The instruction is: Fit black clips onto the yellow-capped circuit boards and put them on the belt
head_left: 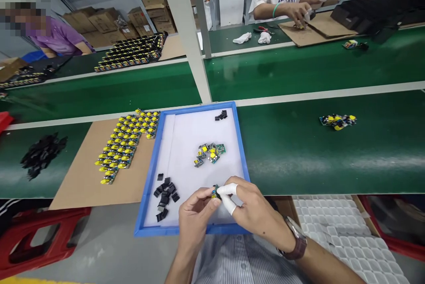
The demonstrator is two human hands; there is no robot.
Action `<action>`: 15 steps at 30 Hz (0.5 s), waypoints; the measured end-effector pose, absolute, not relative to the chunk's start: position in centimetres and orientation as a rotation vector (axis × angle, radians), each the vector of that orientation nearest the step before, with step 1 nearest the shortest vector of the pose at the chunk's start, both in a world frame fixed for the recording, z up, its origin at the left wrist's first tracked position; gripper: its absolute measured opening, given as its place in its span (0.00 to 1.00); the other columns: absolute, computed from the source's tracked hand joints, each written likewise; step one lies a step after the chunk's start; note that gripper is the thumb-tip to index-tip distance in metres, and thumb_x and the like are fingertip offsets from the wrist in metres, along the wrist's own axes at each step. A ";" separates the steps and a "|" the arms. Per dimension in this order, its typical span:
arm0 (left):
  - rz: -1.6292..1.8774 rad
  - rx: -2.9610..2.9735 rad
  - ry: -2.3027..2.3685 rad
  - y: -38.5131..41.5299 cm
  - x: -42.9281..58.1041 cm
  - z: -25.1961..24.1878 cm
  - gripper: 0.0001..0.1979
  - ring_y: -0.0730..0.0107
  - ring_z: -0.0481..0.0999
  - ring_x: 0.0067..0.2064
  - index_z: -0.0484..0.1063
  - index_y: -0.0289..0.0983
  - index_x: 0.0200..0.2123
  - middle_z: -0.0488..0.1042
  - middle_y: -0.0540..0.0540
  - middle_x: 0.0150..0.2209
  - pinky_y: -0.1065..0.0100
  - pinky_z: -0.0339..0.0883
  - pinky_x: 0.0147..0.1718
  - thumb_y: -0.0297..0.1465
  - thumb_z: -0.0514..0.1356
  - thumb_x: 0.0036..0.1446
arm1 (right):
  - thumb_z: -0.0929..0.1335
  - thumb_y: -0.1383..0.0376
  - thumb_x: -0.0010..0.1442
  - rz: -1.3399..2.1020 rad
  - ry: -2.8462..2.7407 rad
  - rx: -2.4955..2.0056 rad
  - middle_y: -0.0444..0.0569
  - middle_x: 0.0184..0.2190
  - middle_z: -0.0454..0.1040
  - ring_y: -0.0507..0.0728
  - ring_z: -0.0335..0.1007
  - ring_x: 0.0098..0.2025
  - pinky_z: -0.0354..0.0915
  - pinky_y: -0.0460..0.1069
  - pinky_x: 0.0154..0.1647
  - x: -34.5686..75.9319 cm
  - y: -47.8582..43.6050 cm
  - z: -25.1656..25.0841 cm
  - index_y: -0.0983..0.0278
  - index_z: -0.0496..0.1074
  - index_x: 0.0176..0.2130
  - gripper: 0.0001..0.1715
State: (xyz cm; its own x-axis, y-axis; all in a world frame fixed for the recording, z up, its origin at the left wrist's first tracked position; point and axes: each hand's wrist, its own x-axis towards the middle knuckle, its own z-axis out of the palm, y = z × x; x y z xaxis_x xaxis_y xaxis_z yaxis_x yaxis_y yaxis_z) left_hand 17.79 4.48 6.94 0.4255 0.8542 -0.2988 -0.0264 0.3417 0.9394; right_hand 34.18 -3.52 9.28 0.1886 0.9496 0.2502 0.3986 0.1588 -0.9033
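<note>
Right now both hands meet over the near edge of the blue tray (151, 173), and a small circuit board (215, 192) sits pinched between them: the left hand (195, 215) closes on it from the left with thumb and fingertips, while the right hand (250, 208), wearing white finger cots (229, 195) on two fingers, closes on it from the right. The board lies directly between the two sets of fingertips, touching both, so neither hand is nearer. Its long axis cannot be made out, since fingers cover most of it and only a sliver of green and yellow shows. Just beside the left hand, further left in the tray, lies a heap of small black parts (165, 197); further up the tray sits a cluster of similar boards (210, 153). Whether a black part is also held between the fingers is hidden.
</note>
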 end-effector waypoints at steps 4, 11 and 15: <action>0.695 1.169 0.935 4.5 18.3 7.7 0.10 0.66 0.80 0.39 0.84 0.40 0.38 0.81 0.46 0.37 0.69 0.75 0.39 0.29 0.73 0.50 | 0.64 0.77 0.60 0.738 -1.377 -1.360 0.49 0.34 0.73 0.56 0.68 0.35 0.65 0.50 0.36 34.8 -3.2 8.5 0.64 0.74 0.36 0.12; 0.800 1.698 0.930 3.5 18.8 8.4 0.17 0.58 0.79 0.51 0.81 0.45 0.49 0.73 0.41 0.57 0.61 0.78 0.45 0.27 0.68 0.55 | 0.74 0.58 0.59 1.126 -0.675 -1.296 0.46 0.32 0.79 0.56 0.77 0.32 0.75 0.53 0.38 34.9 -3.2 6.8 0.62 0.77 0.45 0.16; 0.908 1.964 0.941 2.9 19.1 9.0 0.19 0.59 0.80 0.47 0.79 0.45 0.50 0.79 0.44 0.46 0.61 0.76 0.48 0.24 0.67 0.56 | 0.70 0.59 0.65 1.153 -0.832 -1.181 0.51 0.43 0.78 0.58 0.76 0.45 0.73 0.54 0.51 35.0 -4.0 7.6 0.61 0.79 0.47 0.13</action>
State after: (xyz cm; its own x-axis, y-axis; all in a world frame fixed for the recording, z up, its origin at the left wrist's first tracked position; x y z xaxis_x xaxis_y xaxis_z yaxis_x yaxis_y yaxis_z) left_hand 19.09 2.92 9.02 0.4751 0.8387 0.2663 0.2967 -0.4376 0.8488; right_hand 35.04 -3.97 7.63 0.2460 0.9663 -0.0753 -0.2337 -0.0163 -0.9722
